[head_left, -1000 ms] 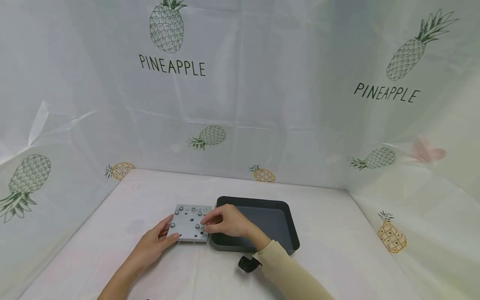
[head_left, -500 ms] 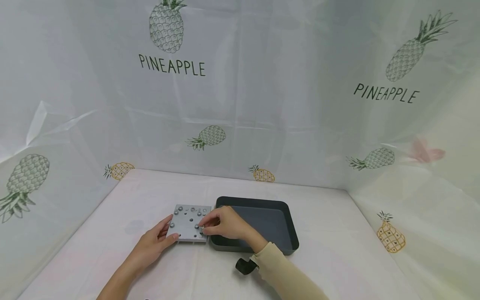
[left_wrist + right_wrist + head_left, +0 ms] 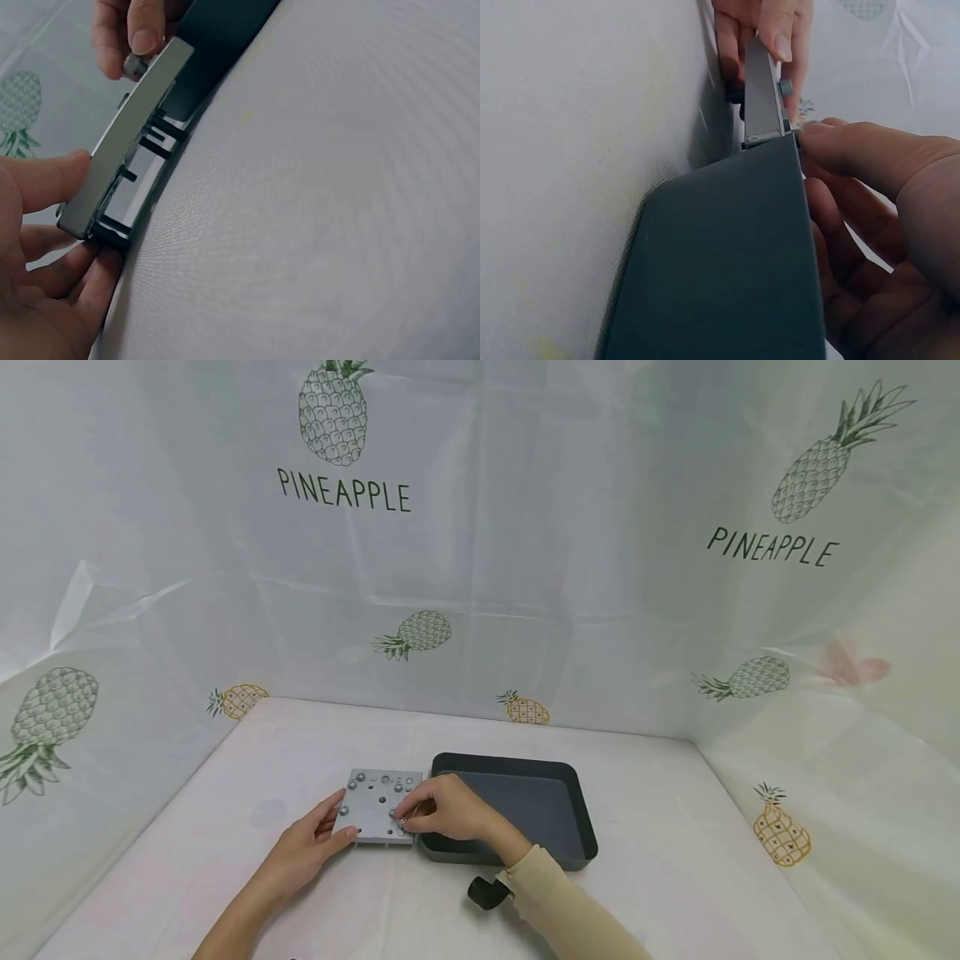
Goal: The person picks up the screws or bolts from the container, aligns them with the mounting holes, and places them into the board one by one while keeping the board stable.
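A flat silver metal plate (image 3: 367, 818) with holes and several socket-head screws stands raised off the table on dark screw shanks that poke out below it, as the left wrist view shows. My left hand (image 3: 303, 847) grips its left edge, thumb on top and fingers underneath. At the plate's front right part, my right hand (image 3: 450, 810) pinches a small screw (image 3: 135, 67) between thumb and fingers. The screw's head shows just above the plate's top face; whether its tip sits in a hole is hidden. Another screw (image 3: 344, 811) stands near the plate's left edge.
A dark grey rectangular tray (image 3: 585, 827) lies close against the plate's right side, beneath my right hand. A black wrist-camera piece (image 3: 487, 893) hangs below the right sleeve (image 3: 562, 902). A pineapple-print sheet (image 3: 525, 568) encloses the white table (image 3: 660, 827).
My right hand has shifted slightly left and toward the plate's front edge, with the pinched screw. The left hand and the plate have stayed in place.
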`<state>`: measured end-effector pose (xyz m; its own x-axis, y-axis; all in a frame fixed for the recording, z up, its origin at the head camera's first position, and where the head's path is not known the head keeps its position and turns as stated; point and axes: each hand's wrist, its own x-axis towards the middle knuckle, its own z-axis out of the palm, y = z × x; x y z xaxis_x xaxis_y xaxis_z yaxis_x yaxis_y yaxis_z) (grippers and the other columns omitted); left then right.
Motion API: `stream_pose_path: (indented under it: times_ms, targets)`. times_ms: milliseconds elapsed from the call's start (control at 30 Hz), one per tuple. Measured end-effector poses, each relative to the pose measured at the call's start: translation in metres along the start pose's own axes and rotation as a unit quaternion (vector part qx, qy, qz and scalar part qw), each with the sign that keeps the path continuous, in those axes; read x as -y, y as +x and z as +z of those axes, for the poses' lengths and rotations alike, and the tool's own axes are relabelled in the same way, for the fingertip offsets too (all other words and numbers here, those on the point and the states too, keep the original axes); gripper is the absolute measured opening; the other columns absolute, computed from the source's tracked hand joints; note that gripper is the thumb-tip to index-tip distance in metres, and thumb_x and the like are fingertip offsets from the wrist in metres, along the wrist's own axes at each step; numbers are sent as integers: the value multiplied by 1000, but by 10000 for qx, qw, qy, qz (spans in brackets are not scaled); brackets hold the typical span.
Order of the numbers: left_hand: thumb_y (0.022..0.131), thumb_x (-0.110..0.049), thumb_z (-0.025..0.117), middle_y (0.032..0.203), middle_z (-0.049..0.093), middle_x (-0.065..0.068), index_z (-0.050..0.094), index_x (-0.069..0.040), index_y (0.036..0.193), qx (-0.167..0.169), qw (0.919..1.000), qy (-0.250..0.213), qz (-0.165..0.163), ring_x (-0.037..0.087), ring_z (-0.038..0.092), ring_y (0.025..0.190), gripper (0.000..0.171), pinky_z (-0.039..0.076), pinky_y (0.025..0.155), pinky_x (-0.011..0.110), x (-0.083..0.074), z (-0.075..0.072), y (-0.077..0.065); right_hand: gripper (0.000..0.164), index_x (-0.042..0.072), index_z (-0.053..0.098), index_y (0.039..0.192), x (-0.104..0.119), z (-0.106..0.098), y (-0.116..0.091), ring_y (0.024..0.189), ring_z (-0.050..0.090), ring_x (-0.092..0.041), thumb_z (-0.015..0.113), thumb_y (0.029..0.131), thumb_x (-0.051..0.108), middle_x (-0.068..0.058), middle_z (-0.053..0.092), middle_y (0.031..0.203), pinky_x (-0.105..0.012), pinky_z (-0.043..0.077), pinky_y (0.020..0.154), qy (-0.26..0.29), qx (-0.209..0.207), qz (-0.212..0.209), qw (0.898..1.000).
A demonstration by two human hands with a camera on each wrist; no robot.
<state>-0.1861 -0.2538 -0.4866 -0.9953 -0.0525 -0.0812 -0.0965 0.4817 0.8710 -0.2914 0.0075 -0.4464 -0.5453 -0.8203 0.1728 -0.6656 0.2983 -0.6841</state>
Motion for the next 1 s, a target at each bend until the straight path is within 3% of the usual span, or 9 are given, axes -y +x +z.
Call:
stream_pose_path:
  times_ms: [200, 500, 800, 1000]
  targets:
    - [101, -47, 72, 159, 47, 29, 32, -9, 168, 13, 10000, 11, -4, 41, 51, 145, 88, 45, 119, 51, 0, -1, 0, 13, 15, 85, 104, -2, 3, 0, 77, 62, 6, 80, 96, 7, 14, 75, 95, -13, 58, 71, -136, -22, -37, 9999]
    - [100, -46, 73, 159, 47, 28, 32, -10, 167, 25, 10000, -43, -7, 40, 51, 145, 86, 45, 119, 49, 1, -1, 0, 14, 12, 84, 107, 2, -6, -2, 80, 67, 4, 82, 94, 7, 6, 77, 98, -16, 60, 74, -18, 94, -109, 9999]
    - [100, -47, 73, 159, 47, 28, 32, -10, 167, 42, 10000, -69, 6, 40, 51, 145, 87, 45, 119, 50, 0, -1, 0, 20, 9, 81, 118, 8, -54, -7, 94, 69, -4, 78, 98, 10, -4, 78, 112, -20, 60, 87, -369, -75, 242, 9990]
    - [100, -47, 73, 159, 47, 28, 32, -10, 167, 41, 9999, -95, -20, 41, 52, 144, 86, 45, 119, 53, -2, 0, -1, 25, 8, 79, 123, -4, -82, -2, 96, 71, -7, 78, 99, 12, -7, 78, 119, -24, 60, 87, -803, -10, 465, 9957]
